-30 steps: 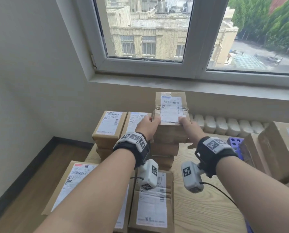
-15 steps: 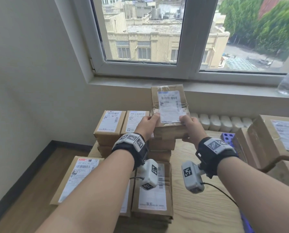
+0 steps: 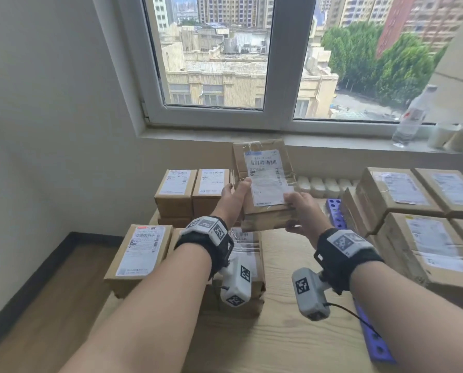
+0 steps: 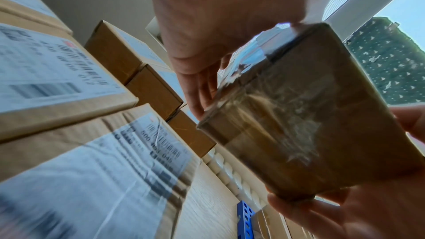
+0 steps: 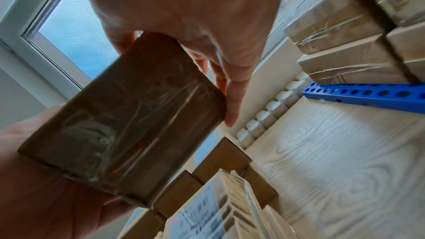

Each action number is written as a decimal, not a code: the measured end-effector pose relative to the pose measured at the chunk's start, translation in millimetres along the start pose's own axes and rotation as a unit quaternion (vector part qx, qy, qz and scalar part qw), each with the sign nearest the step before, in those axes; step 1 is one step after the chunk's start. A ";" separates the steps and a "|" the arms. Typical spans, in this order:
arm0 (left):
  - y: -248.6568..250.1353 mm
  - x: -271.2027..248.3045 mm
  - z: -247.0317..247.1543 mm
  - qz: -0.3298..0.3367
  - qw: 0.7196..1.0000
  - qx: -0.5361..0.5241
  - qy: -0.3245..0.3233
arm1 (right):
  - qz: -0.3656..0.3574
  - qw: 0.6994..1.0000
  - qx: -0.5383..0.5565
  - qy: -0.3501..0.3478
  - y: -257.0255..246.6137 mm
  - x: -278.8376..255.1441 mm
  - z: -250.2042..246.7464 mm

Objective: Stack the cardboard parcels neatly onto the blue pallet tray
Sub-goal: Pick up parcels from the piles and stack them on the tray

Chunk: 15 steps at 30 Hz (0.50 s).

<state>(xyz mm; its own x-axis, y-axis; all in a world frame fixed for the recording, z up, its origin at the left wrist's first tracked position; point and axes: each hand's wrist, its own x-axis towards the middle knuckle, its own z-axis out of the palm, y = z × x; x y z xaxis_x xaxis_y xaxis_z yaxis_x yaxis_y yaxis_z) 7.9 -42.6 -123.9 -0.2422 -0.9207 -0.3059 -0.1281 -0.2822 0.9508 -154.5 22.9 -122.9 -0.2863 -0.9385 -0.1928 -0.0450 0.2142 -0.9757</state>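
Note:
I hold a taped cardboard parcel [image 3: 265,181] with a white label in the air above the wooden table [image 3: 278,332], tilted up at its far end. My left hand [image 3: 235,195] grips its left edge and my right hand [image 3: 300,208] grips its right edge, thumbs on top. From below, the left wrist view shows the parcel [image 4: 310,115] between my left hand [image 4: 207,43] and right hand [image 4: 368,212]. It shows again in the right wrist view [image 5: 128,119]. The blue pallet tray [image 3: 334,214] lies to the right, bearing several stacked parcels [image 3: 402,195].
More labelled parcels [image 3: 176,192] stand in stacks on the table's left side, one stack [image 3: 247,254] right under my left wrist. White ribbed pieces [image 3: 324,184] line the back edge. A plastic bottle [image 3: 410,117] stands on the windowsill. The tray's perforated blue edge [image 5: 368,95] meets bare wood.
Both hands have lifted the parcel off the middle stack and carried it up and slightly right. More of the stacked parcels on the right has come into view.

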 end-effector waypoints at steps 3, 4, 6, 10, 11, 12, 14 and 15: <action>-10.0 -23.2 4.0 0.016 1.000 -0.005 -0.005 | -0.005 1.000 0.003 0.012 5.6 -33.9 -3.3; -13.0 -31.8 6.2 0.027 1.000 -0.006 -0.011 | -0.004 1.000 0.003 0.015 8.9 -44.5 -5.7; -19.0 -44.0 11.3 0.038 0.999 -0.022 -0.017 | 0.004 1.000 -0.007 0.018 16.4 -63.1 -12.5; -25.5 -66.7 24.3 0.055 0.997 -0.023 -0.038 | 0.021 0.999 -0.021 0.023 22.9 -98.9 -28.1; -26.7 -70.7 28.4 0.059 0.997 -0.024 -0.042 | 0.021 0.999 -0.019 0.029 21.6 -106.7 -32.3; -28.0 -72.5 32.8 0.060 0.997 -0.021 -0.046 | 0.022 0.999 -0.013 0.038 19.7 -112.1 -37.1; -29.9 -72.5 42.9 0.066 0.996 -0.012 -0.056 | 0.025 0.998 -0.001 0.053 15.4 -120.7 -47.7; -28.9 -74.4 48.3 0.071 0.996 -0.013 -0.060 | 0.027 0.998 -0.003 0.059 13.9 -124.3 -53.8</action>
<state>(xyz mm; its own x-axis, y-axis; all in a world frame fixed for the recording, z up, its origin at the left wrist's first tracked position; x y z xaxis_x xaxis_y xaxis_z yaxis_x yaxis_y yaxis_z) -16.8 47.0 -131.0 -0.3697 -0.9133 -0.1711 -0.0608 -0.1600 0.9853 -171.1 157.2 -106.9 -0.3992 -0.8874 -0.2306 -0.0316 0.2647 -0.9638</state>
